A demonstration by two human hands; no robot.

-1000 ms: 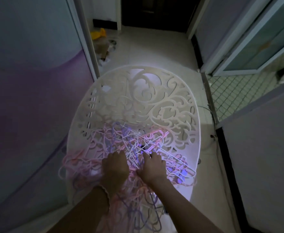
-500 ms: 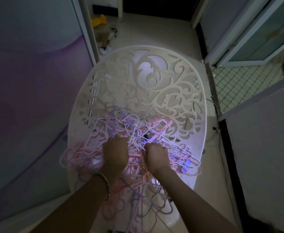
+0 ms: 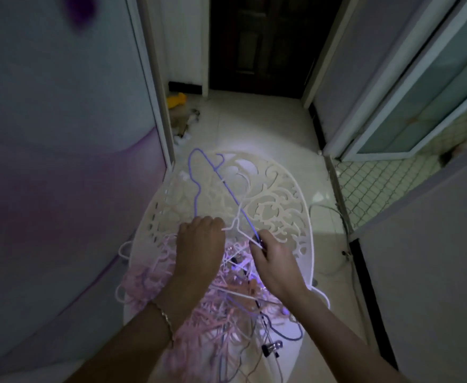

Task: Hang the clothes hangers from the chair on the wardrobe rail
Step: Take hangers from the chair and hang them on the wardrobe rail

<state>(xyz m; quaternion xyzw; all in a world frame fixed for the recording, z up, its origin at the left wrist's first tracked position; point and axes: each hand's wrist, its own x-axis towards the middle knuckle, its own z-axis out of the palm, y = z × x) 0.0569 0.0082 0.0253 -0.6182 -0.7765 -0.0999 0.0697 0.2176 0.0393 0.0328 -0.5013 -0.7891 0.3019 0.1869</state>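
Head view: chair holds tangled hangers; right hand pinches purple hanger.

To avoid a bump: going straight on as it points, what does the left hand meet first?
Probably the purple hanger rising just before the left hand, then the chair back; depth is unclear.

Both bare forearms reach forward over the seat of the chair. The left grip lies knuckles-up toward the chair's left side, fingers curled down over one end of the purple hanger. The right grip, just to its right and apart from it, has its fingers curled and pinches the hanger's other end in front of the chair's backrest.
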